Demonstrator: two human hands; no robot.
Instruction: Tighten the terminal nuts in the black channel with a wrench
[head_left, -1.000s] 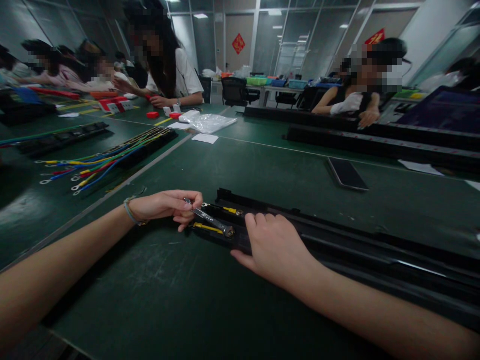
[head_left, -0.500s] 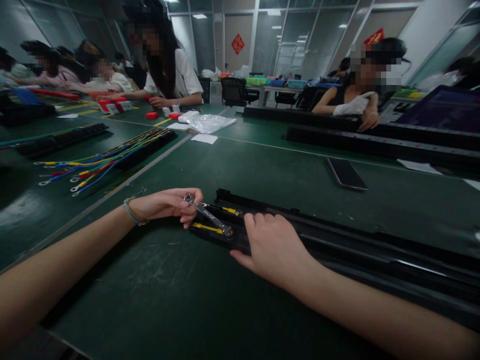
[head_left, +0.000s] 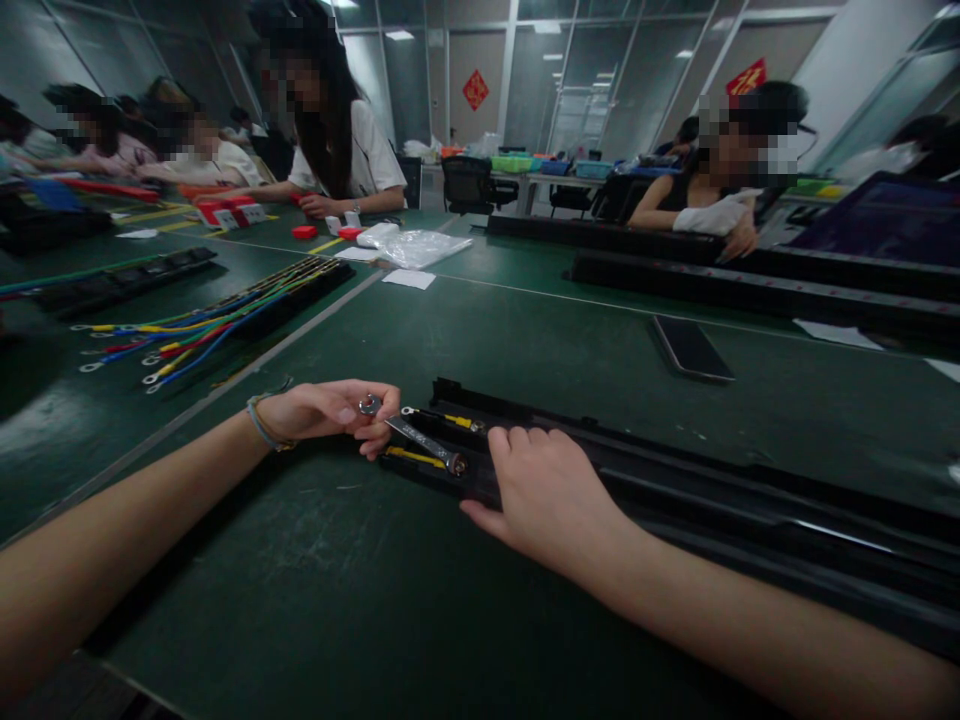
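Note:
My left hand (head_left: 346, 412) has its fingers closed round the near-left end of a metal wrench (head_left: 424, 443). The wrench's other end sits over a bolt at the end of a long black channel (head_left: 675, 480). A yellow-sleeved cable end (head_left: 416, 457) lies beside the wrench, and a second yellow cable lug (head_left: 459, 421) is fixed behind it. My right hand (head_left: 551, 480) grips across the channel, its thumb on the near side and its fingers over the top. The palm hides that part of the channel.
A phone (head_left: 691, 348) lies beyond the channel. To the left are bundled coloured cables with ring lugs (head_left: 225, 320). A plastic bag (head_left: 424, 246) and paper (head_left: 409, 279) lie farther back. Several people sit round the table; one wears a white glove (head_left: 709, 217) near more black channels (head_left: 750, 285).
My left hand has shifted slightly, and the held end of the wrench has swung a little toward me. My right hand has stayed in place on the channel.

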